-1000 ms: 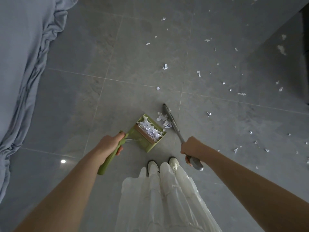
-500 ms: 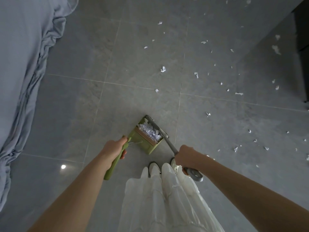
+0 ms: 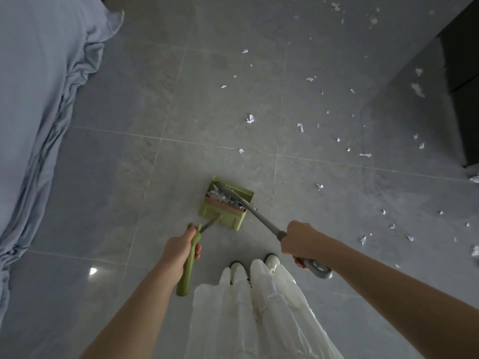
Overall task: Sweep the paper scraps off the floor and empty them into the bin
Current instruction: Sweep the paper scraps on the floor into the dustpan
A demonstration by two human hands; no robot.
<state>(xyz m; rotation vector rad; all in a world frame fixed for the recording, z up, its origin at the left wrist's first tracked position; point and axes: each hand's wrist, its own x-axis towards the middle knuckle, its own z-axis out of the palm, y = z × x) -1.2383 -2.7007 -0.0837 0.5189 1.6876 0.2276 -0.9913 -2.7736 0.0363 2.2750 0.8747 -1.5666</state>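
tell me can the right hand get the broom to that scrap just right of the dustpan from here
Probably yes. The right hand grips the grey broom, whose head lies in the green dustpan; bare floor separates it from the scrap.

Grey tiled floor (image 3: 108, 203) carries scattered paper scraps (image 3: 250, 118) and, seemingly, a green dustpan (image 3: 226, 203).

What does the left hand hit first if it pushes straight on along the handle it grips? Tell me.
Judging from the single head view, the left hand would first meet the green dustpan with its paper scraps, sitting on the grey tile floor. Depth is uncertain.
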